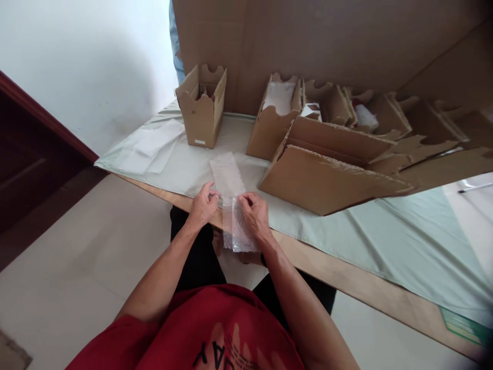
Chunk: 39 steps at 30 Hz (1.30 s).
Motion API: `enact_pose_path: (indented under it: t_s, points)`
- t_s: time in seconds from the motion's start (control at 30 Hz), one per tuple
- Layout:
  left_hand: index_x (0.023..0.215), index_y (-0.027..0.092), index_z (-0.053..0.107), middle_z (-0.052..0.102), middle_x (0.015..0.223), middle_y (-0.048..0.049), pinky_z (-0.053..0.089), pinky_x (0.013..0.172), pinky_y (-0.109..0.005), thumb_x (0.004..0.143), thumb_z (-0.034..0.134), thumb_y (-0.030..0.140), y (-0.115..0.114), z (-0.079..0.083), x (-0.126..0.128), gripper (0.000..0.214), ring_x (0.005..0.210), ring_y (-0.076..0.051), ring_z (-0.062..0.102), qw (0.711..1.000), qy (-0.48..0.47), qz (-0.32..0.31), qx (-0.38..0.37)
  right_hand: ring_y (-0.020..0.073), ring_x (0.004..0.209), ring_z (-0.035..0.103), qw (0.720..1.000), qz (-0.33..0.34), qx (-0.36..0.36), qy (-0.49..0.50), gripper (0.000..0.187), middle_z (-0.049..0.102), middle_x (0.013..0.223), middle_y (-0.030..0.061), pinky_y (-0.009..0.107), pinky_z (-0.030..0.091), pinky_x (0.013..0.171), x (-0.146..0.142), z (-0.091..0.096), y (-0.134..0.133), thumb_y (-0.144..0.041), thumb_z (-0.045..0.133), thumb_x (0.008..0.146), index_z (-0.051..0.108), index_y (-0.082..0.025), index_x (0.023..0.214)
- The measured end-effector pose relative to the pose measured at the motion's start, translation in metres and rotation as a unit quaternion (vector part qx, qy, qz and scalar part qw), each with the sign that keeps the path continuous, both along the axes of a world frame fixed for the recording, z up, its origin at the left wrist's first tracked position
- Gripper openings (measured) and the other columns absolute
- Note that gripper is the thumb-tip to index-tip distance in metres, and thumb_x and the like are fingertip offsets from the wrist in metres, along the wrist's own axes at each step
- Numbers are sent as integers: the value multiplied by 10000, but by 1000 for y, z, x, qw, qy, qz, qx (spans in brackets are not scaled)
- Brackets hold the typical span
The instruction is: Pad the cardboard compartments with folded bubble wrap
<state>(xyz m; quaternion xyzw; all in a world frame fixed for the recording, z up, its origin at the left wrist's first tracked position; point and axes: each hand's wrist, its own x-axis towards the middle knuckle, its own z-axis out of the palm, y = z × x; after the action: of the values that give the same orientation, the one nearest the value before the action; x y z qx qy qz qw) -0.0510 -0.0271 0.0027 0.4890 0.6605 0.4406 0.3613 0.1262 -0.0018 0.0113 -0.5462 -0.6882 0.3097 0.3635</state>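
Note:
A clear bubble-wrap pouch (241, 234) hangs over the table's front edge in front of me. My right hand (254, 209) is closed, thumb and forefinger pinching the pouch near its top right. At the pouch's upper left, my left hand (205, 204) has its fingers loosely curved and apart, the tips close to the plastic edge. Whether they touch it is hard to see. Beyond both hands, another strip of clear bubble wrap (228, 172) lies flat on the pale green cloth, its near end meeting or running under the pouch.
An upright cardboard bin (201, 121) stands back left, beside flat translucent sheets (152, 146). Several open cardboard bins (271, 126) line the right, some holding wrapped items, behind a low cardboard box (335, 177). A tall cardboard panel (308, 41) closes the back. The wooden table edge (308, 262) slants across.

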Motion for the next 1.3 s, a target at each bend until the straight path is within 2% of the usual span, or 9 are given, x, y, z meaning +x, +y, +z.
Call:
enact_pose_path:
  t_s: [0.23, 0.37, 0.53, 0.7, 0.77, 0.87, 0.97, 1.1, 1.3]
  points:
    - [1305, 129, 615, 705, 993, -75, 521, 697, -290, 871, 608, 281, -3, 11, 5, 460, 671, -145, 605, 998, 52, 20, 14, 136, 661, 448, 965, -27, -92, 243, 305, 525, 686, -28, 271, 387, 640, 8, 6, -1, -496, 601, 841, 594, -200, 769]
    - [1328, 126, 616, 692, 941, -67, 537, 803, -351, 856, 683, 393, -19, 19, 8, 547, 719, -178, 619, 993, 116, 32, 18, 136, 664, 498, 927, -43, -150, 342, 313, 580, 717, -13, 276, 428, 657, 13, 5, 6, -503, 683, 758, 563, -214, 761]
    - [1168, 153, 706, 684, 1045, -82, 556, 825, -316, 809, 598, 146, -33, 15, 8, 375, 801, -167, 650, 985, 160, 27, 58, 194, 700, 640, 900, -34, -202, 385, 351, 686, 816, 43, 350, 531, 698, 28, 0, 8, -519, 706, 725, 556, -231, 859]
    - [941, 164, 756, 695, 923, -51, 557, 864, -314, 736, 516, 29, -17, 14, -6, 343, 842, -178, 668, 979, 193, 18, 63, 256, 854, 712, 884, -32, -240, 399, 514, 737, 949, 88, 383, 573, 732, 52, 3, -13, -674, 632, 809, 605, -224, 1055]
    - [927, 166, 761, 694, 889, -43, 560, 853, -321, 722, 526, 33, -9, 17, -14, 338, 807, -179, 660, 977, 204, 15, 59, 239, 886, 707, 896, -31, -235, 375, 586, 729, 1024, 80, 346, 569, 716, 58, 6, -21, -655, 684, 794, 588, -233, 1189]
    - [943, 176, 766, 706, 908, -41, 563, 857, -321, 724, 532, 47, -3, 21, -26, 346, 814, -181, 659, 973, 220, 8, 64, 183, 762, 663, 936, -6, -204, 285, 732, 694, 1006, 44, 278, 517, 609, 60, 6, -27, -473, 778, 733, 510, -242, 1374]
    - [928, 183, 763, 710, 903, -38, 568, 870, -328, 724, 533, 58, -4, 21, -35, 332, 802, -178, 657, 970, 231, 6, 70, 139, 642, 585, 964, 17, -164, 208, 746, 654, 926, 15, 257, 463, 552, 55, 1, -27, -360, 679, 776, 452, -227, 1474]
    - [899, 180, 754, 705, 908, -48, 574, 897, -345, 713, 551, 77, -11, 14, -45, 295, 845, -193, 675, 970, 231, 14, 75, 121, 629, 554, 985, 18, -111, 128, 676, 638, 887, 6, 251, 452, 572, 51, -7, -24, -295, 579, 819, 495, -214, 1485]
    - [1004, 156, 738, 689, 1077, -85, 597, 855, -335, 768, 539, 143, -30, 4, -49, 309, 787, -164, 680, 974, 205, 36, 94, 122, 630, 549, 993, 16, -95, 71, 566, 650, 885, 16, 254, 446, 583, 51, -11, -24, -306, 559, 834, 622, -188, 1384]
